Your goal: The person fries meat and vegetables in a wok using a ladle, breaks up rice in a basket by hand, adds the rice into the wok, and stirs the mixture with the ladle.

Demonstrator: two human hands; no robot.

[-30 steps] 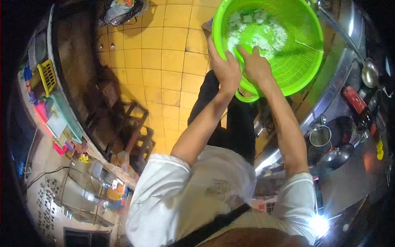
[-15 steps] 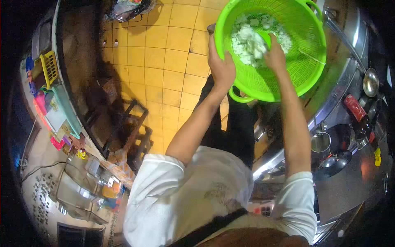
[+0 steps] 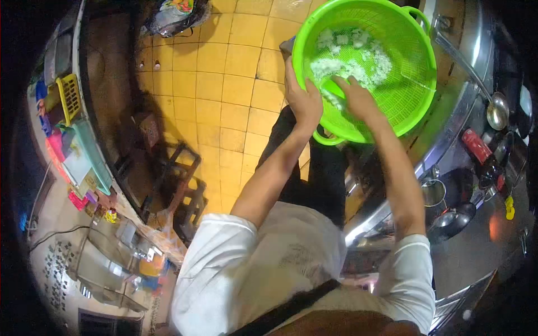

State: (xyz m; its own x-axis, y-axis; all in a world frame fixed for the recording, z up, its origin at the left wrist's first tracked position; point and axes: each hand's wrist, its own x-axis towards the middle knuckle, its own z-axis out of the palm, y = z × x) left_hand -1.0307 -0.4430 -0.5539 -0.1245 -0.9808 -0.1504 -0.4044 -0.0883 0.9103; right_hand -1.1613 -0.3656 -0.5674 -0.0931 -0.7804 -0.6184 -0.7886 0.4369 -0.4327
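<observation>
A bright green plastic colander (image 3: pixel 412 106) with mesh walls and loop handles is in front of me at the top of the view. White rice (image 3: pixel 381 64), some of it in clumps, lies on its bottom. My left hand (image 3: pixel 304 103) is closed on the colander's near-left rim, thumb on the inner side. Inside the colander, my right hand (image 3: pixel 361 102) grips a small green curved piece (image 3: pixel 333 88), which looks like a scoop. This piece sits at the near-left edge of the rice; its full shape is hidden by my fingers.
On the right runs a metal counter with a long-handled ladle (image 3: pixel 496 112), a red-labelled bottle (image 3: pixel 476 147) and a dark wok (image 3: pixel 454 219). A dark stool (image 3: pixel 182 173) stands on the yellow tiled floor (image 3: pixel 235 89) at left. A plastic bag (image 3: pixel 176 17) lies at the top.
My right hand has moved left and nearer to me inside the colander with the green piece. The rice heap is now more spread out. The colander has shifted slightly.
</observation>
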